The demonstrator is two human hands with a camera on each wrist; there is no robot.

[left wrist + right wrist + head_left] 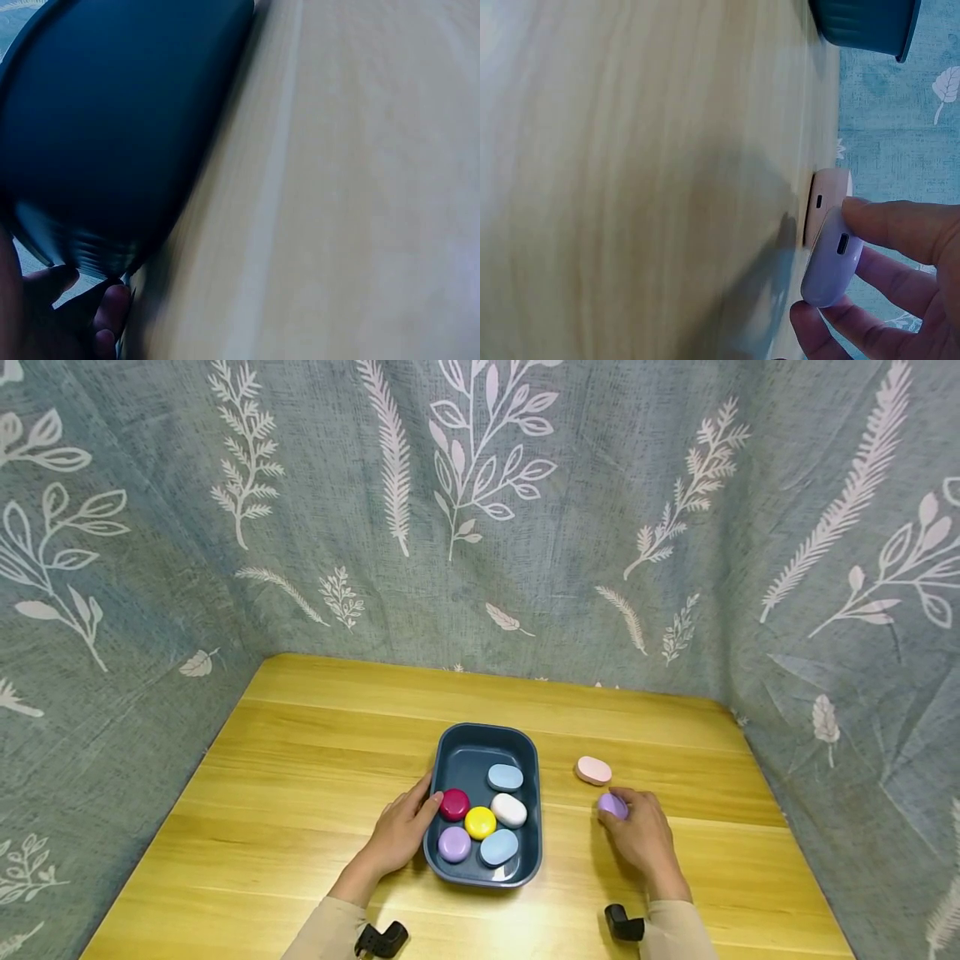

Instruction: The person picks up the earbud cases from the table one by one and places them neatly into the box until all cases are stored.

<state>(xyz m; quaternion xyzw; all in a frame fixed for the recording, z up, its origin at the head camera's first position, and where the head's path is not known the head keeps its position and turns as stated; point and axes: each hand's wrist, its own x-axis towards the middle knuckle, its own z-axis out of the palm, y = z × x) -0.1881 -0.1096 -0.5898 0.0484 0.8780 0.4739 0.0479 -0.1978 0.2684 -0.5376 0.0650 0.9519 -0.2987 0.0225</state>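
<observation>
Between thumb and fingers, my right hand (643,831) pinches a round lilac earbud case (832,259); a small charging port shows on its side. The case is tilted, close over the table to the right of the dark blue tray (467,768). My left hand (397,831) grips the tray's left side, thumb at the rim and fingers against the outer wall. A pink oval earbud case (593,770) lies just beyond my right hand. Inside the tray sit a crimson case (454,804), a yellow case (480,822), a lilac case (454,843), a white case (509,810) and two light blue ones.
The wooden table (300,760) carries the tray near its middle. A grey-green curtain (315,485) with white leaf prints hangs behind the table and along both sides.
</observation>
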